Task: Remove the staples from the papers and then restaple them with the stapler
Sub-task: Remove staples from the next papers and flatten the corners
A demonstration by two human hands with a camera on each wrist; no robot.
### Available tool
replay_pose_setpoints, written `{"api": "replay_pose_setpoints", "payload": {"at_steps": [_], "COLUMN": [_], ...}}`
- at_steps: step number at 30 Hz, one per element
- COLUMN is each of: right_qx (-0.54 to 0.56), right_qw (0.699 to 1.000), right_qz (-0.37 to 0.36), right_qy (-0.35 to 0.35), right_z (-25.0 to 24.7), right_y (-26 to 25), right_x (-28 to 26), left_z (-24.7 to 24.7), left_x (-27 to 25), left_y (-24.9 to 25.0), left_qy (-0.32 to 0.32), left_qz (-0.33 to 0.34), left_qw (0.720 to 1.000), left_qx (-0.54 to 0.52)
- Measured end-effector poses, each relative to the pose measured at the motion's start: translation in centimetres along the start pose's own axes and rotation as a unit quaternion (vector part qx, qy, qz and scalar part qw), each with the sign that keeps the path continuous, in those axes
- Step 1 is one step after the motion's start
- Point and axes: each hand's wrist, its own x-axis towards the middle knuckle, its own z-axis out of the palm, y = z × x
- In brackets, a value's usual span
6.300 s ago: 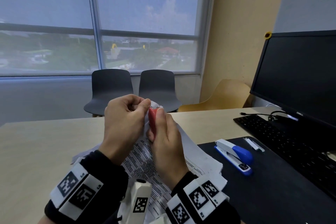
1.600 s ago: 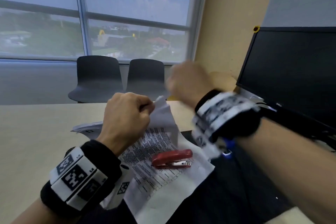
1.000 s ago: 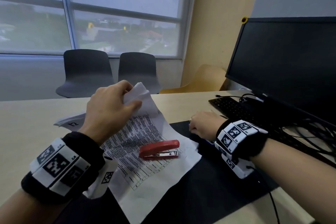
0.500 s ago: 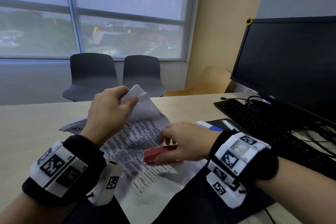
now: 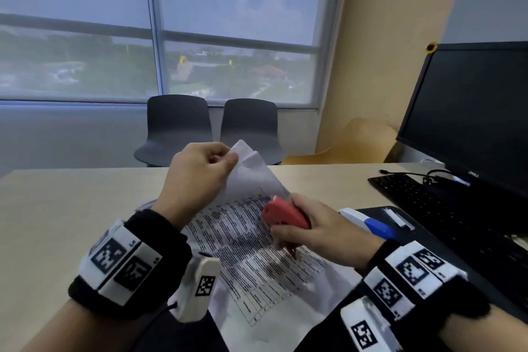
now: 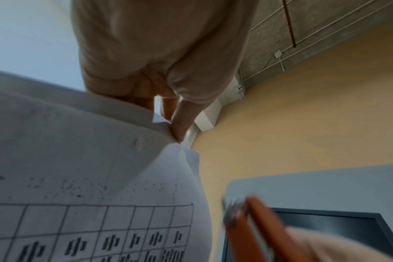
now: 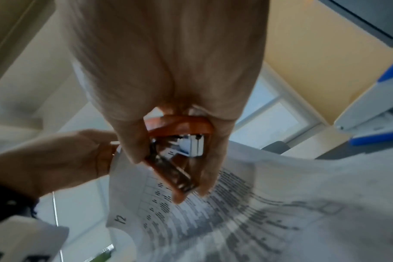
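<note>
Nearest, lower centre of the head view: papers [image 5: 257, 260] draped over the desk edge; right hand [image 5: 320, 234] clasping the red stapler [image 5: 284, 216], long axis slanting toward upper left. Beyond, frame centre: left hand [image 5: 197, 177] pinching the raised paper corner, up-left of the stapler's nose; right hand nearer it.

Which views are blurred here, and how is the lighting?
Head: sharp, dim daylight from the window. Left wrist: red stapler smeared by motion blur, papers fairly clear. Right wrist: right hand soft, print on the papers streaked.
</note>
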Motion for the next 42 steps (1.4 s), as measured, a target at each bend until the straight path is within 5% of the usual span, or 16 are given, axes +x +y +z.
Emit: {"api": "replay_pose_setpoints", "payload": {"at_steps": [5,10,25,32,42], "right_qx": [0.087,0.094,0.071,0.047,0.158], "right_qw": [0.987,0.973,0.972,0.973,0.966], "right_qz": [-0.056,-0.038,-0.057,-0.047,-0.017], "right_qy": [0.124,0.207,0.216,0.221,0.204], "right_z": [2.1,4.2,5.6,5.4,6.5], "right_y": [-1.5,-1.6,-2.9,-3.2,-3.4], "right_x": [0.9,1.9,1.9,2.0,2.5], "left_z": [0.3,0.7,0.9,1.1,1.1], "left_x": [0.0,-0.4,-0.8,-0.9,-1.5], "left_y": [0.5,0.8,1.4,1.4,2.1], "left_qy": [0.003,-0.054,-0.042,-0.016,-0.013], "left_qz": [0.074,0.114,0.037,0.081,0.067], "left_qw": [0.996,0.99,0.998,0.995,0.997], "left_qx": [0.055,0.068,0.012,0.06,0.047]}}
